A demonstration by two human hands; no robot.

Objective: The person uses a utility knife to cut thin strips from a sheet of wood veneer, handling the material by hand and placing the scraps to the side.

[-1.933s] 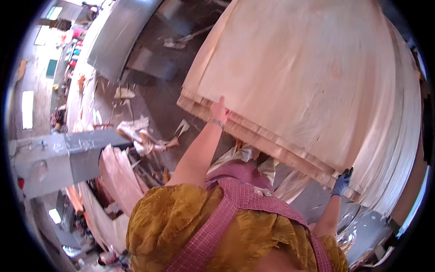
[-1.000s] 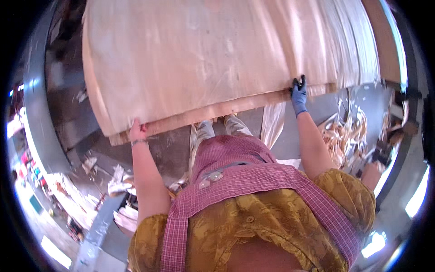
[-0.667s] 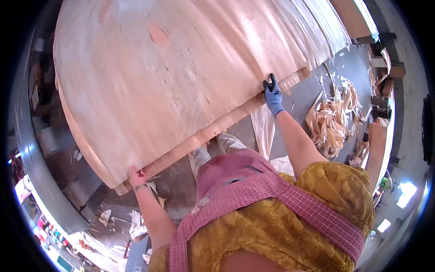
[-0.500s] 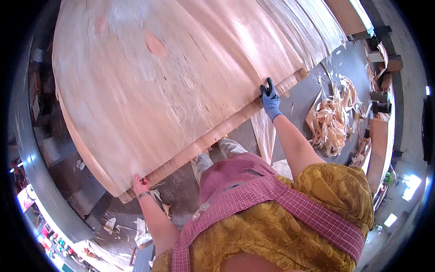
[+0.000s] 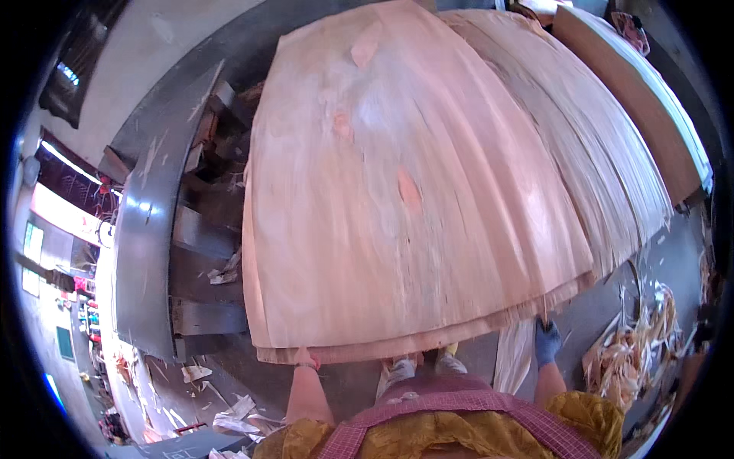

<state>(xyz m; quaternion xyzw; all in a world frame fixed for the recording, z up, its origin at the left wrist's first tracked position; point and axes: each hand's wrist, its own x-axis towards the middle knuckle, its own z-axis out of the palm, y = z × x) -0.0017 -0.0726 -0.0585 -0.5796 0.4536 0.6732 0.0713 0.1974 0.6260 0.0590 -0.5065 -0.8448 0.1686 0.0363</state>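
Note:
A large pale pinkish veneer sheet (image 5: pixel 459 252) with knot-like patches and small splits lies on top of a stack, its lower layers (image 5: pixel 428 344) showing along the near edge. My bare left hand (image 5: pixel 305 358) is closed at the near left corner, its fingers on the top sheet's edge and partly hidden. Beyond the near edge on the right is my right hand (image 5: pixel 547 343), in a blue glove with dark fingertips. It sits just off the ragged rim, the fingers small and unclear. A narrow veneer strip (image 5: pixel 514 356) hangs down beside it.
More veneer (image 5: pixel 612 161) spreads along the right, with a brown board (image 5: pixel 634 99) past it. Tangled veneer scraps (image 5: pixel 623 352) lie on the floor at right. A grey metal frame (image 5: pixel 149 260) with crossbars stands left; loose scraps (image 5: pixel 237 417) lie at lower left.
My view has tilted up and turned, so more of the stack shows. My right hand has come away from the sheet's edge; my left hand stays at the near left corner.

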